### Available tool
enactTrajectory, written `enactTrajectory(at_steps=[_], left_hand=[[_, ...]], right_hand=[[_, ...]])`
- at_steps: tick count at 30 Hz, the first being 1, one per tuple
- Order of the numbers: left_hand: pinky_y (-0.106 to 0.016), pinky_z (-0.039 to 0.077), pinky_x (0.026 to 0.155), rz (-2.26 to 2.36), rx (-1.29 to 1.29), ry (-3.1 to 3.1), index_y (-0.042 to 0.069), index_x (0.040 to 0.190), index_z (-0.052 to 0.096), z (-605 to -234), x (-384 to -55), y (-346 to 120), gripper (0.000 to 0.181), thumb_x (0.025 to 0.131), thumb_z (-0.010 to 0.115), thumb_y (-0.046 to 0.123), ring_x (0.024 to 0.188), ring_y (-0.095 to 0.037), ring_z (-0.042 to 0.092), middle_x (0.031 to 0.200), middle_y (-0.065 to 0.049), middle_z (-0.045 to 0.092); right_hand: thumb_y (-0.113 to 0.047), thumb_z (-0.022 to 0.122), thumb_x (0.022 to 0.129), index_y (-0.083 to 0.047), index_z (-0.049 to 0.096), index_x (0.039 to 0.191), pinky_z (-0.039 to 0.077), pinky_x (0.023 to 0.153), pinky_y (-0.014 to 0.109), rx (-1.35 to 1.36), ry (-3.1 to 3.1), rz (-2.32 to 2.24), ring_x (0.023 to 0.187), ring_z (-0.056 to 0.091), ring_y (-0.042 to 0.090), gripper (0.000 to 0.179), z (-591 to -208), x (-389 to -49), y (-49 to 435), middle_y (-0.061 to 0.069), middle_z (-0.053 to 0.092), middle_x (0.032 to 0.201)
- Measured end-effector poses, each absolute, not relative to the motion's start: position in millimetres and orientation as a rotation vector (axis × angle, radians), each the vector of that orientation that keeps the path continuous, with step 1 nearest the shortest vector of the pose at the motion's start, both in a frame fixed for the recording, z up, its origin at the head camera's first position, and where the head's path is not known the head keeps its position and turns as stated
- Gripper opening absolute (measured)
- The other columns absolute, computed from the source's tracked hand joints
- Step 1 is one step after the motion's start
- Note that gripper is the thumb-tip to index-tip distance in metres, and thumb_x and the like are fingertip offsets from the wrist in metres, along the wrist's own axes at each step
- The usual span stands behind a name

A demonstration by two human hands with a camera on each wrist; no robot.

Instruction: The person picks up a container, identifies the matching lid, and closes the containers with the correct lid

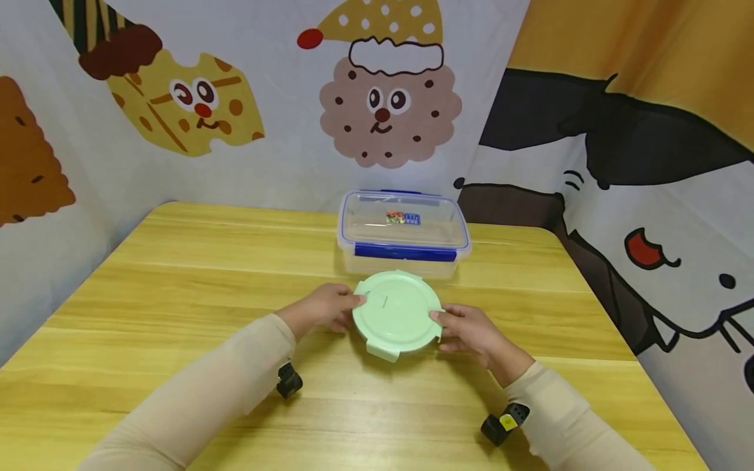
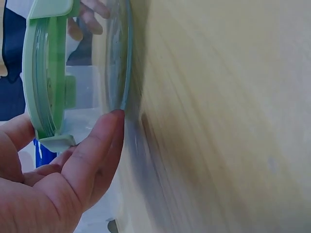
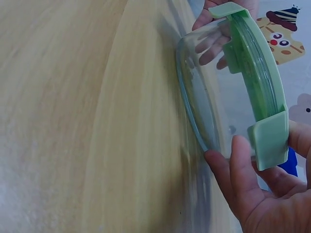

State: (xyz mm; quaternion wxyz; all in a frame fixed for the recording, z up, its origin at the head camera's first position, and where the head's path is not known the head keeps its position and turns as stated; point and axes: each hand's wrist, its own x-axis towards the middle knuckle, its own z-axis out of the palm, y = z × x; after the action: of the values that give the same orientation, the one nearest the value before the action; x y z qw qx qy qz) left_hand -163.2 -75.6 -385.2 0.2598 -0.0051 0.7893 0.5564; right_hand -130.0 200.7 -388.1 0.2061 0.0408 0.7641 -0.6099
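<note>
A round clear glass food container (image 1: 379,356) with a pale green lid (image 1: 400,320) is between my hands, low over the wooden table. My left hand (image 1: 324,306) grips its left side, thumb on the lid's rim and fingers under the glass, as the left wrist view shows. On the opposite side my right hand (image 1: 478,333) holds it the same way, its thumb at the lid's edge. A green latch flap (image 3: 271,141) lies along the side near the right fingers. Through the glass wall (image 2: 116,63) the other hand's fingers show.
Right behind the container stands a larger clear plastic box (image 1: 406,229) with a blue seal and a blue front latch (image 1: 406,252). The wooden table (image 1: 206,275) reaches back to a cartoon-printed curtain (image 1: 283,176). Black wrist cameras (image 1: 288,381) hang below both sleeves.
</note>
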Motion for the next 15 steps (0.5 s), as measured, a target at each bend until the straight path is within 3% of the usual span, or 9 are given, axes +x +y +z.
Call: enactTrajectory(at_steps=[8, 15], left_hand=[[-0.037, 0.058, 0.074, 1.515, -0.054, 2.144, -0.007, 0.109, 0.055, -383.0, -162.6, -74.5, 0.029, 0.099, 0.055, 0.02, 0.083, -0.023, 0.062, 0.096, -0.015, 0.062], [-0.039, 0.057, 0.082, 1.584, -0.068, 2.055, -0.011, 0.119, 0.051, -385.3, -158.6, -76.0, 0.037, 0.099, 0.053, 0.02, 0.089, -0.025, 0.059, 0.106, -0.018, 0.058]], right_hand=[[-0.03, 0.059, 0.096, 0.008, 0.04, 0.141, 0.059, 0.072, 0.033, 0.111, 2.117, -1.707, 0.088, 0.067, 0.016, 0.062, -390.3, -131.4, 200.8, 0.003, 0.069, 0.096], [-0.033, 0.058, 0.097, 0.008, 0.041, 0.14, 0.059, 0.072, 0.032, 0.125, 2.099, -1.734, 0.082, 0.064, 0.013, 0.062, -391.4, -130.2, 197.9, 0.003, 0.066, 0.094]])
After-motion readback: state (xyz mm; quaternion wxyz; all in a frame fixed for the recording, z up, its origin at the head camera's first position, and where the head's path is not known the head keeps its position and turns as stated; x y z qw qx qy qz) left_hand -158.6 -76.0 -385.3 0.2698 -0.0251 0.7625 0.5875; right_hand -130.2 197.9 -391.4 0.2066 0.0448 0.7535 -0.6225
